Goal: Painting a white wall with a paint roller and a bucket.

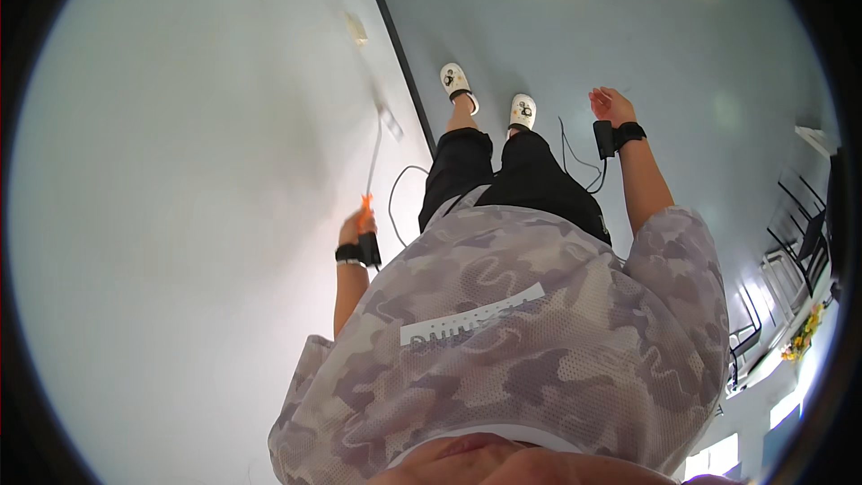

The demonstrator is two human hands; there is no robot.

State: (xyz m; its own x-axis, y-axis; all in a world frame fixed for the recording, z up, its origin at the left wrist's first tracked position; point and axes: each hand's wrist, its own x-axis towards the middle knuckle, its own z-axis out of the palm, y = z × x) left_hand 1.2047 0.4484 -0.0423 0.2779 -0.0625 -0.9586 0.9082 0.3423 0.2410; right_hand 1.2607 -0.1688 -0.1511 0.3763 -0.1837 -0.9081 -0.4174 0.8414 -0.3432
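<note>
My left hand [352, 228] is closed round the orange handle [365, 214] of a tool beside the white wall. A long thin shaft [373, 157] rises from the handle to a small pale head [391, 124], blurred; the whole looks like a small paint roller. Whether the head touches the wall I cannot tell. Out to the right, my right hand [612, 106] hangs over the grey floor with loosely bent fingers, holding nothing.
Left of me stands a white wall [197, 198] bearing a pale box [356, 29], with a dark skirting strip [395, 36] along its foot. Cables [395, 193] hang from black wrist devices [368, 250]. Chairs [804, 233] and yellow flowers [802, 334] are at the far right.
</note>
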